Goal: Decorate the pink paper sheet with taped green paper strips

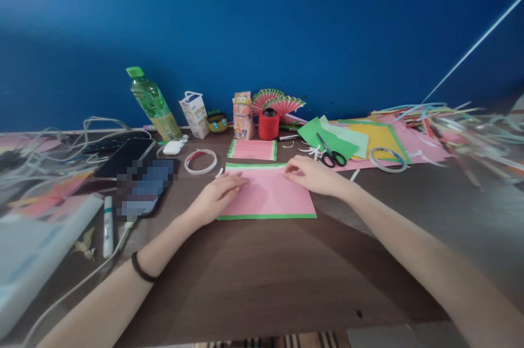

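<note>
A pink sheet of paper (270, 195) with green bands along its far and near edges lies flat on the table. Just below the far green band runs a thin white strip (262, 167). My left hand (221, 194) rests on the sheet's left side, fingers stretched out and lying flat. At the far right corner, my right hand (313, 174) has thumb and fingertips drawn together by the end of the white strip; what is between them, if anything, is too small to make out. Behind the sheet lies a pleated pink paper strip (252, 150) with green ends.
Black scissors (332, 157) lie by green paper (327, 141). Rolls of tape (200, 162) sit on both sides. Farther back stand a green bottle (153, 105), a carton (195, 114), a red container (269, 125) and folded fans (282, 101). Phones (147, 187) and a marker (108, 228) lie left.
</note>
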`<state>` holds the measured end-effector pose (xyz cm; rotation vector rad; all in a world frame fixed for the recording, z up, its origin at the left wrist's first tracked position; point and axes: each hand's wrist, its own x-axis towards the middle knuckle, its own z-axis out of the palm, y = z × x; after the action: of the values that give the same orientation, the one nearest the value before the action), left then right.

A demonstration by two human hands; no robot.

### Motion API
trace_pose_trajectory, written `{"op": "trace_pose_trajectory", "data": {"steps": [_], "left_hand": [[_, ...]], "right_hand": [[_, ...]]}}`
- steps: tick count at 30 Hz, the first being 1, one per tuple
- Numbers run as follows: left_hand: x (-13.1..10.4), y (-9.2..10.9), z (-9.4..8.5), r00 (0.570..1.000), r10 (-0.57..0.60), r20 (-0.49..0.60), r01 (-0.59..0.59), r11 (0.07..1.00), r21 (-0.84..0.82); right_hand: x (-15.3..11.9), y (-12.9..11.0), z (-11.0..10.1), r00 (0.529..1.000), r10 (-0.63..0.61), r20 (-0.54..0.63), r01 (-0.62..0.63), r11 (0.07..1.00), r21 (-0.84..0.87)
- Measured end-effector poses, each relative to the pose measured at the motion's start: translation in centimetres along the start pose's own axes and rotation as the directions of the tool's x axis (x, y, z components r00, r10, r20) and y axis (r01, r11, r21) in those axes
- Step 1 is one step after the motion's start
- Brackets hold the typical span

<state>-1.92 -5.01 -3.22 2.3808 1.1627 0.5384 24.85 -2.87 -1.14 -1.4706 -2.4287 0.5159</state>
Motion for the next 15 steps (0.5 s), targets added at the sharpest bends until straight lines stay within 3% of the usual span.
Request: {"op": "trace_pose_trajectory", "data": {"steps": [7, 11, 15], "left_hand": [[1.6, 3.0, 3.3, 0.993, -0.028, 0.112, -0.013, 0.936, 0.352], [2.5, 2.5, 4.8, 0.995, -0.024, 0.099, -0.025, 0.887, 0.462], [2.8, 1.1, 4.6, 0.990, 0.009, 0.140, -0.066, 0.909, 0.411]], "right_hand": [[-0.8, -4.1, 5.4, 0.993, -0.013, -0.118, -0.010, 0.980, -0.197], [-1.1, -4.2, 7.2, 0.992, -0.040, -0.120, 0.009, 0.968, -0.249], [-0.8, -3.5, 7.6, 0.993, -0.061, -0.101, 0.032, 0.963, -0.269]]}}
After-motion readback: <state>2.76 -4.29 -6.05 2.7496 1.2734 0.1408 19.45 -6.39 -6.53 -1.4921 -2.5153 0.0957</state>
